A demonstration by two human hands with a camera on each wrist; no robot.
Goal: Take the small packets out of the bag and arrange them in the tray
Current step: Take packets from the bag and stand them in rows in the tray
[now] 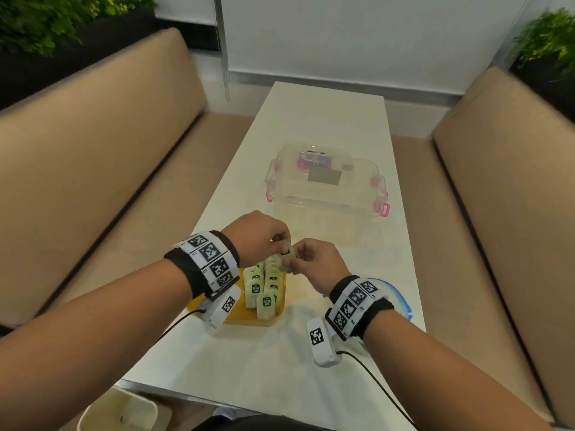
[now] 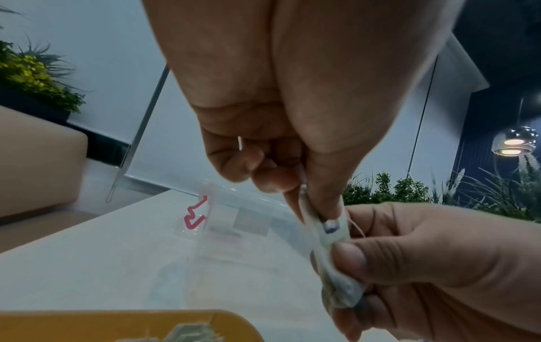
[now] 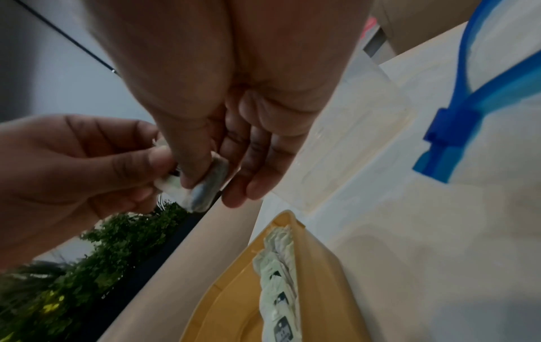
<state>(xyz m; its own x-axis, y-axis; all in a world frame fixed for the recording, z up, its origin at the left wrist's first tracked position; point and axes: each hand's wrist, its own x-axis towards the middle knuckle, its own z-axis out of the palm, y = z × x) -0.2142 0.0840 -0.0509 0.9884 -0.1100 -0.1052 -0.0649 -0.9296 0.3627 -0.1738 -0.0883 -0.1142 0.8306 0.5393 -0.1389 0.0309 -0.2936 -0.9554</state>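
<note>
We note the left hand (image 1: 258,236) and the right hand (image 1: 314,262) meeting above the far end of the yellow tray (image 1: 236,318), both pinching one small tea packet (image 1: 285,255): left fingers (image 2: 324,203) closed on its upper edge, right fingers (image 2: 348,256) closed on its lower end. Filed packets (image 1: 264,290) stand upright in rows in the tray. We judge the step to be squaring this packet before slotting it in; it should go in upright, label facing like its neighbours, without toppling the rows. The tray sits near the counter's (image 1: 311,119) left edge, leaving little margin there. Open counter lies between the tray and the clear lidded box (image 1: 326,181) beyond. At right, the blue-zippered bag (image 1: 401,300) lies just under the right wrist, close to that edge.
</note>
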